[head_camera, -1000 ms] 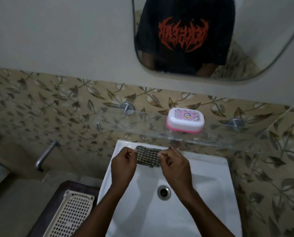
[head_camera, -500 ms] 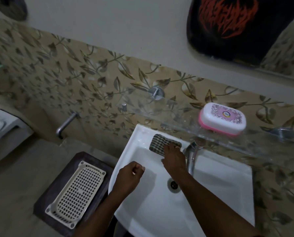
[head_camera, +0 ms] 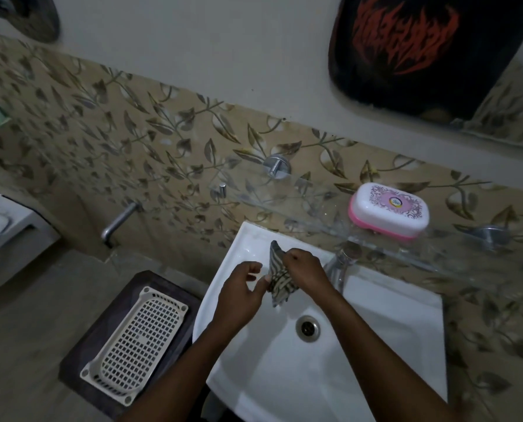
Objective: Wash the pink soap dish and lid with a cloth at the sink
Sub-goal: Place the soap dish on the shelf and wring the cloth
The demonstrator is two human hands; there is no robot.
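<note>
The pink soap dish with its white patterned lid [head_camera: 388, 210] stands closed on the glass shelf [head_camera: 436, 257] above the white sink [head_camera: 391, 345]. A checked cloth [head_camera: 280, 278] hangs crumpled over the sink's back left part. My right hand [head_camera: 304, 268] grips the cloth from the right. My left hand [head_camera: 242, 295] is beside it, fingertips touching the cloth's lower edge, fingers partly curled. Both hands are well left of and below the soap dish.
A chrome tap [head_camera: 340, 266] rises at the sink's back, right of my right hand. The drain [head_camera: 307, 328] lies in the basin. A white perforated tray [head_camera: 135, 338] rests on a dark stool at the left. A wall tap [head_camera: 118, 220] juts out above it.
The cloth lay flat on the sink's back rim under my right hand; now my right hand has lifted it crumpled, and my left hand has come up to touch it.
</note>
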